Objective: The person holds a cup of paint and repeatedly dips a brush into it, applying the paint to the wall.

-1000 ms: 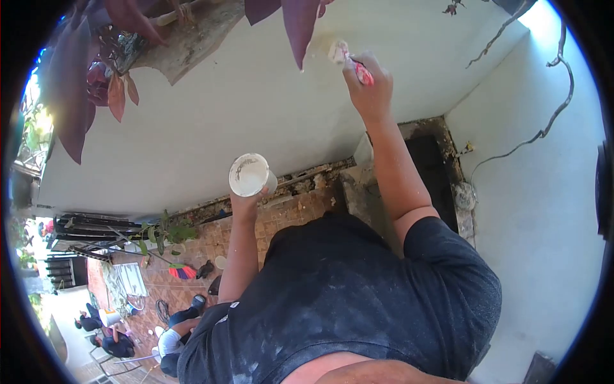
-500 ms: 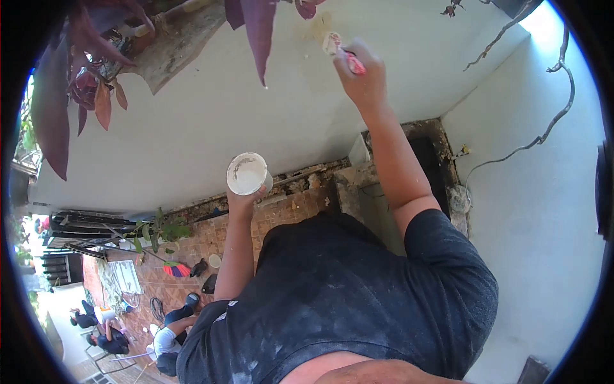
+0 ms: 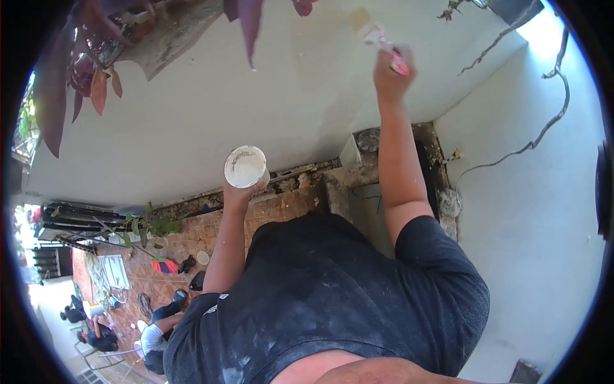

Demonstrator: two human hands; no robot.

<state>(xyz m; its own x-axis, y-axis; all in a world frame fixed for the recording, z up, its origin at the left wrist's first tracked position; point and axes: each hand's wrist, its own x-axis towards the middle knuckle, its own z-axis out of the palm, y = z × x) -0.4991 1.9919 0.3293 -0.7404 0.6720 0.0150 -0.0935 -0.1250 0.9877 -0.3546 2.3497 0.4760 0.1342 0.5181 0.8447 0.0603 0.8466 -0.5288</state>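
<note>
A paintbrush (image 3: 370, 31) with a pink-and-white, paint-smeared handle is gripped in my right hand (image 3: 393, 75), its bristles at the pale wall (image 3: 281, 77). My right arm is stretched up and forward. Lower and to the left, my left hand (image 3: 236, 197) is wrapped round the underside of a white tub (image 3: 246, 168). White paint shows inside the tub, and its inner wall is smeared. Most of my left fingers are hidden behind the tub.
Purple leaves (image 3: 54, 102) hang at the upper left, and a twisted vine (image 3: 555, 118) runs along the right wall. A concrete ledge (image 3: 358, 174) lies below. Behind on the tiled floor sit several people, one in a white shirt (image 3: 152, 337), near a colourful broom (image 3: 164, 265).
My right hand has moved right and slightly down with the brush, whose bristles now point up and left. My left hand still holds the tub, slightly higher in view.
</note>
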